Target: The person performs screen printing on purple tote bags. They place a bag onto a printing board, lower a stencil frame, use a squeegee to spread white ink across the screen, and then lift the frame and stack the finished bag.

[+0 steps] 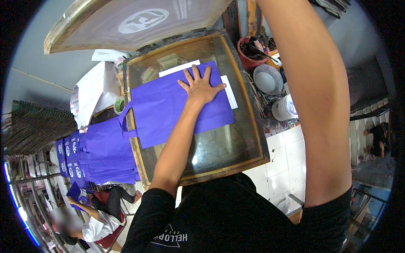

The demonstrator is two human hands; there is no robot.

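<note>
My left hand (200, 89) lies flat with spread fingers on a purple fabric bag (158, 111). The bag rests on a glass-topped table (219, 145) with a wooden rim, and its handle (126, 114) hangs past the left side. One white strip (179, 68) lies along the bag's far edge; another white strip (229, 92) is by its right edge. Tilted up over the far side is a wood-framed printing screen (101, 25) with a pale round design. My right forearm (314, 84) reaches up past the top of the picture, so that hand is hidden.
Stacked purple bags (109, 145), some printed white, lie left of the table. On the right stand a red bucket (249, 57) of tools, a round pale container (268, 79) and a white tub (284, 108). A seated person (99, 227) handles purple fabric at lower left.
</note>
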